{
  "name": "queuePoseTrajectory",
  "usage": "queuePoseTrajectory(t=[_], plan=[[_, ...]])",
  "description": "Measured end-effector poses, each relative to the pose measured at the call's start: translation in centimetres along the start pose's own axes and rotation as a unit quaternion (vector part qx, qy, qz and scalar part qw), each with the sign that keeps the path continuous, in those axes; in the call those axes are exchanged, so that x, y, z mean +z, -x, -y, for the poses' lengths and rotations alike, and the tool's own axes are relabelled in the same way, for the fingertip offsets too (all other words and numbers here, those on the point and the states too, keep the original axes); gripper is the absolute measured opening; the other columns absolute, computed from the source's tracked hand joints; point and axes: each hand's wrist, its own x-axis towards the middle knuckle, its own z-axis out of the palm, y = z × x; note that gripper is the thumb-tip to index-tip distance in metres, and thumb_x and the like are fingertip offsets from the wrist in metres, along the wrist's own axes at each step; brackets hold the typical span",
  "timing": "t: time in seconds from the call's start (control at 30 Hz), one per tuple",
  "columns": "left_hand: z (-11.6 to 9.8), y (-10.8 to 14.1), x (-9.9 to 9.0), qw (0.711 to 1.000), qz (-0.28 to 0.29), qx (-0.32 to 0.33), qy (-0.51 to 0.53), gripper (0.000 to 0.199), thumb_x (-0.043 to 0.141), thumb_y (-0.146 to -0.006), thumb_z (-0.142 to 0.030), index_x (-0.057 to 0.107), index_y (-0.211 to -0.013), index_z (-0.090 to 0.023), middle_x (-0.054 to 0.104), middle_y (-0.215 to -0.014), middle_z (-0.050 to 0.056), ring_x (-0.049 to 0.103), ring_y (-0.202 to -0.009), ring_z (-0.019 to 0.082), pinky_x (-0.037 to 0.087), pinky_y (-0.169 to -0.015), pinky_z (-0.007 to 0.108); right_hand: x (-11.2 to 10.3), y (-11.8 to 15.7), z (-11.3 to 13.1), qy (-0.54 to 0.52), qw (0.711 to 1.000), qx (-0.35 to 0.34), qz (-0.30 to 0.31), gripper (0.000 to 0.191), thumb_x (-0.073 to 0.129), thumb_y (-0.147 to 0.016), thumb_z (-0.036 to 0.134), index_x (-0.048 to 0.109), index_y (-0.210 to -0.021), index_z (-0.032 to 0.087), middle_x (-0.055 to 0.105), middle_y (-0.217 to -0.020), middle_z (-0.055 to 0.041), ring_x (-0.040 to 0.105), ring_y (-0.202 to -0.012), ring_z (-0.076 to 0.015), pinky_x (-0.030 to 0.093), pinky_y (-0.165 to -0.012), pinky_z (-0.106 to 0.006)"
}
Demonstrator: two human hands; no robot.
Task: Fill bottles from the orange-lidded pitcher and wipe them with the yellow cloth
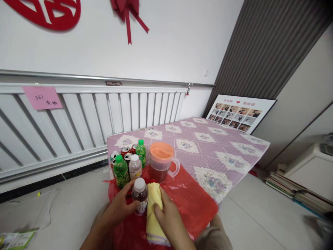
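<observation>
Flat flowered tablecloth (208, 149) runs wide to its slanted edge, frame right. Lower middle: left hand (122, 207) holds smooth round bottle (139, 196), right hand (169, 217) grips folded yellow cloth (152, 222).

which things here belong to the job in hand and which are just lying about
Seemingly in use:
white-capped bottle in the left hand
yellow cloth in the right hand
possibly the drink cans and pitcher nearby

Apparently just around:
pink note
photo board
red bow

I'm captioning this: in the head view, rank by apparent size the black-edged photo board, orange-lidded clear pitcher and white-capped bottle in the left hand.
1. Black-edged photo board
2. Orange-lidded clear pitcher
3. White-capped bottle
</observation>
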Motion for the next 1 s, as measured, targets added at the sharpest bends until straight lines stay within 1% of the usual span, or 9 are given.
queuePoseTrajectory(t=[0.13, 0.27, 0.37, 0.47, 0.57, 0.73, 0.8, 0.9, 1.0], plan=[[-1.4, 0.3, 0.5, 1.0, -0.012, -0.005, -0.023, 0.069, 0.061, -0.068, -0.008, 0.045, -0.134, -0.018, 0.056, -0.137, 0.012, 0.053, -0.126, 0.03, 0.043, -0.106, 0.044, 0.1, 0.1, -0.7, -0.003, 1.0, 0.009, 0.009, 0.061, 0.047, -0.076, 0.012, 0.049, -0.136, 0.004, 0.056, -0.137, -0.0194, 0.053, -0.128, -0.0255, 0.038, -0.11, -0.042], [-2.9, 0.6, 1.8, 0.995, -0.081, 0.003, -0.06, 0.062, 0.064, -0.067, -0.013, 0.05, -0.127, -0.018, 0.058, -0.131, 0.011, 0.053, -0.122, 0.031, 0.039, -0.107, 0.047, -1.0, -0.1, 1.1, -0.014, 0.999, -0.019, -0.035, 0.063, 0.047, -0.076, 0.014, 0.045, -0.139, 0.007, 0.053, -0.14, -0.0176, 0.051, -0.129, -0.024, 0.039, -0.11, -0.041], [-3.0, 0.5, 2.7, 0.989, -0.119, 0.019, -0.088, 0.058, 0.066, -0.066, -0.017, 0.053, -0.123, -0.016, 0.059, -0.125, 0.011, 0.053, -0.119, 0.032, 0.039, -0.106, 0.049, -1.4, -0.3, 2.6, 0.005, 0.997, -0.049, -0.056, 0.065, 0.048, -0.077, 0.016, 0.044, -0.141, 0.01, 0.052, -0.141, -0.0163, 0.05, -0.129, -0.024, 0.04, -0.109, -0.04], [-2.7, 0.3, 3.0, 0.987, -0.135, 0.013, -0.089, 0.059, 0.068, -0.065, -0.018, 0.053, -0.122, -0.015, 0.06, -0.122, 0.011, 0.054, -0.117, 0.032, 0.04, -0.104, 0.048, -1.1, -0.4, 2.9, 0.034, 0.996, -0.062, -0.052, 0.064, 0.047, -0.077, 0.015, 0.044, -0.141, 0.009, 0.054, -0.138, -0.0166, 0.051, -0.128, -0.0248, 0.04, -0.108, -0.041], [-2.3, 0.0, 2.4, 0.991, -0.121, -0.008, -0.061, 0.062, 0.068, -0.064, -0.018, 0.052, -0.123, -0.015, 0.062, -0.122, 0.011, 0.056, -0.115, 0.032, 0.041, -0.104, 0.047, -0.3, -0.3, 1.9, 0.055, 0.997, -0.041, -0.024, 0.063, 0.046, -0.077, 0.011, 0.046, -0.139, 0.008, 0.059, -0.133, -0.0175, 0.055, -0.124, -0.0256, 0.042, -0.106, -0.04], [-1.5, -0.3, 1.3, 0.999, -0.054, -0.001, 0.004, 0.072, 0.066, -0.064, -0.013, 0.043, -0.132, -0.016, 0.058, -0.132, 0.013, 0.053, -0.122, 0.031, 0.04, -0.106, 0.045, 0.2, -0.1, 0.6, 0.07, 0.997, -0.009, 0.019, 0.062, 0.047, -0.077, 0.008, 0.047, -0.138, 0.003, 0.064, -0.126, -0.0202, 0.06, -0.118, -0.0272, 0.045, -0.102, -0.04], [-1.5, -0.3, 1.2, 0.999, -0.041, 0.006, 0.027, 0.073, 0.064, -0.066, -0.013, 0.038, -0.135, -0.017, 0.056, -0.134, 0.012, 0.053, -0.123, 0.029, 0.041, -0.106, 0.043, -0.2, -0.2, 0.8, 0.059, 0.998, -0.018, 0.012, 0.063, 0.046, -0.077, 0.008, 0.044, -0.14, 0.003, 0.061, -0.131, -0.0193, 0.058, -0.121, -0.0258, 0.043, -0.104, -0.039], [-2.0, -0.2, 1.3, 0.999, -0.019, 0.016, 0.033, 0.065, 0.062, -0.067, -0.014, 0.041, -0.128, -0.018, 0.059, -0.13, 0.011, 0.055, -0.121, 0.028, 0.042, -0.105, 0.041, -1.1, -0.4, 1.9, 0.057, 0.998, -0.034, -0.011, 0.062, 0.045, -0.078, 0.01, 0.044, -0.14, 0.003, 0.056, -0.136, -0.019, 0.053, -0.126, -0.0246, 0.04, -0.108, -0.039], [-2.5, -0.2, 1.3, 0.999, 0.004, 0.019, 0.034, 0.062, 0.061, -0.067, -0.016, 0.041, -0.126, -0.019, 0.059, -0.129, 0.011, 0.055, -0.121, 0.028, 0.042, -0.106, 0.042, -1.8, -0.7, 3.0, 0.074, 0.995, -0.058, -0.026, 0.061, 0.046, -0.078, 0.012, 0.045, -0.139, 0.006, 0.056, -0.135, -0.0177, 0.052, -0.125, -0.0258, 0.04, -0.107, -0.04]])
